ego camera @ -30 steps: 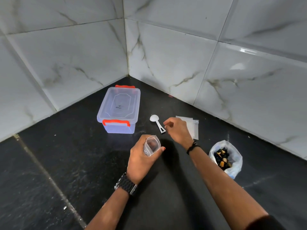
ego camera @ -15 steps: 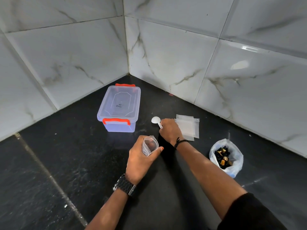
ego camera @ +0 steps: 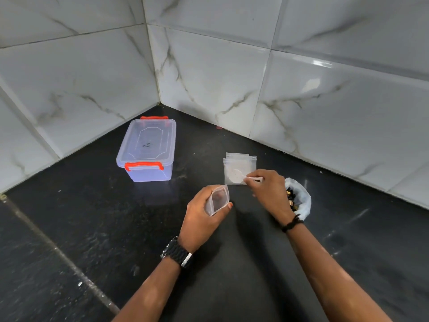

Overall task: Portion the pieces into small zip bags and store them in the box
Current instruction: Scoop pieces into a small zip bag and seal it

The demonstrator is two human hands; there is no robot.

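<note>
My left hand (ego camera: 202, 217) grips a small clear zip bag (ego camera: 217, 199) with its mouth held open toward me. My right hand (ego camera: 270, 194) pinches the handle of a small white plastic spoon (ego camera: 241, 176), whose bowl hovers over a stack of flat zip bags (ego camera: 238, 166) on the black counter. Partly hidden behind my right hand, a white plastic bag (ego camera: 300, 201) holds several dark and tan pieces (ego camera: 291, 198). A clear plastic box (ego camera: 148, 151) with red latches stands shut at the back left.
White marble-look tiled walls (ego camera: 209, 66) meet in a corner behind the box. The black counter (ego camera: 92, 217) has a grout seam running diagonally at the left.
My right hand reached to the spoon near the box, picked it up and carried it right, over the flat bags. My left hand kept holding the open bag.
</note>
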